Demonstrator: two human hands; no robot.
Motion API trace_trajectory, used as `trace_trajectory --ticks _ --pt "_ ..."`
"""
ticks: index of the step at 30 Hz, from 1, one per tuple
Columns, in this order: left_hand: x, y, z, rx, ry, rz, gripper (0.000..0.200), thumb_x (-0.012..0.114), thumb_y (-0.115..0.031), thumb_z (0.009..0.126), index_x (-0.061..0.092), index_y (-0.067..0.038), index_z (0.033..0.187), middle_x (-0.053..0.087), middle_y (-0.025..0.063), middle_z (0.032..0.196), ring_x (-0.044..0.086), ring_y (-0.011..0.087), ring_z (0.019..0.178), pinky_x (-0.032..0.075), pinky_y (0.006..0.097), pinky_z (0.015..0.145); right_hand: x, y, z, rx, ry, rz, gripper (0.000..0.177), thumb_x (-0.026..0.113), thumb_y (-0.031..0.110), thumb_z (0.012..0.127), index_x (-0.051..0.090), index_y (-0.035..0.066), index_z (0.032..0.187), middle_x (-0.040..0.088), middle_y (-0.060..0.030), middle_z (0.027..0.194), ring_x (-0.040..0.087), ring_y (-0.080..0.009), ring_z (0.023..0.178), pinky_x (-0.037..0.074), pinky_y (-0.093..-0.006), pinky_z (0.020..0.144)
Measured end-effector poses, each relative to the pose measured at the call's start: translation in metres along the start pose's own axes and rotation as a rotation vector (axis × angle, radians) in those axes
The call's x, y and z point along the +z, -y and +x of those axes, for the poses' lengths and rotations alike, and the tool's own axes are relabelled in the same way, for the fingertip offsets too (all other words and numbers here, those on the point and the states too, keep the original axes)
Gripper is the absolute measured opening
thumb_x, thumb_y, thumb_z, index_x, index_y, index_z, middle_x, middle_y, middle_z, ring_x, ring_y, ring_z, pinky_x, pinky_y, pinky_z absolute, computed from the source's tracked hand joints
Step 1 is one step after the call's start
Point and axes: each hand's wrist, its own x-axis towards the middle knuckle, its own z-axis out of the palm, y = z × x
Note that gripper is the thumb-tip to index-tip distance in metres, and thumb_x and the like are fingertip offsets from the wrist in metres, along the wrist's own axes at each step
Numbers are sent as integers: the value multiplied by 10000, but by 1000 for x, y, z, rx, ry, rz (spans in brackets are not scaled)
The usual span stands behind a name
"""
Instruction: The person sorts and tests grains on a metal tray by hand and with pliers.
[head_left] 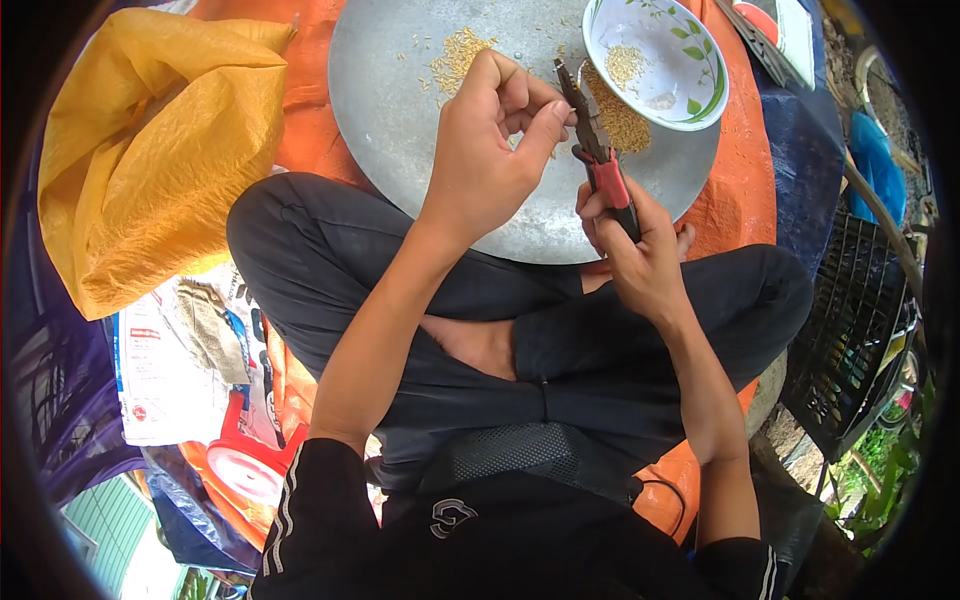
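crossed legs [400, 260] front a metal tray [390, 100] of grain [460, 50], over which the right hand [640, 255] clenches the pliers [600, 165] and the left hand [490, 150] pinches something unseen at their tip, seemingly cracking one kernel, needing steady alignment.

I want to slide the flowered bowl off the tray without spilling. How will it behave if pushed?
The bowl looks glazed, so it would probably slide easily on the smooth metal tray. It holds only a little grain, so it is likely light and might tip if pushed at the rim. It may chip if dropped.
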Motion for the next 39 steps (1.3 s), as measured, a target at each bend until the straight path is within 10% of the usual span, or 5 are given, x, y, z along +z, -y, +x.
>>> trace_trajectory --ticks 39 --pt "-10 -1 6 -103 20 -129 315 660 26 915 371 -93 877 699 173 915 718 203 832 589 305 767 -1 -2 4 -160 -7 -1 243 504 -37 802 603 -40 1025 640 -91 908 624 -154 780 505 -313 717"
